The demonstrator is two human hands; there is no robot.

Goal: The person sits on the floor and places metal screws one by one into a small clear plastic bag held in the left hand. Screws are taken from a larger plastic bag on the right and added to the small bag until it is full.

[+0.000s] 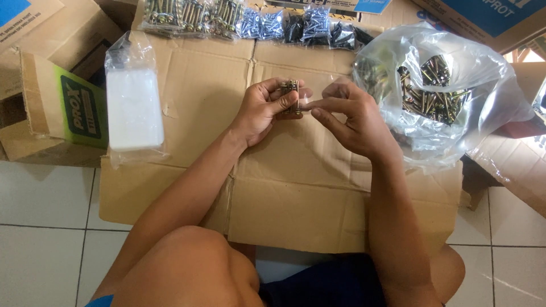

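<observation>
My left hand is closed around a small bundle of bolts, thumb laid across the front and fingers curled behind. The bolts are brass-yellow with a dull metal sheen, packed side by side and standing upright in my grip, their ends showing just above my thumb. A thin clear film seems to sit around them, though I cannot tell for sure. My right hand meets the bundle from three o'clock, forefinger and thumb pinched at its edge, the other fingers spread loosely below; the two hands touch at the fingertips.

Both hands hover over a flattened cardboard sheet spread on the white tiled floor. At three o'clock from my hands, close by my right wrist, lies a big open clear plastic bag holding a heap of the same yellowish bolts. At nine o'clock, well apart, lies a stack of small clear empty bags, milky white. At twelve o'clock, along the far edge of the cardboard, runs a row of filled packets of bolts and screws, some yellowish, some silver, some black. Cardboard boxes stand at ten o'clock.
</observation>
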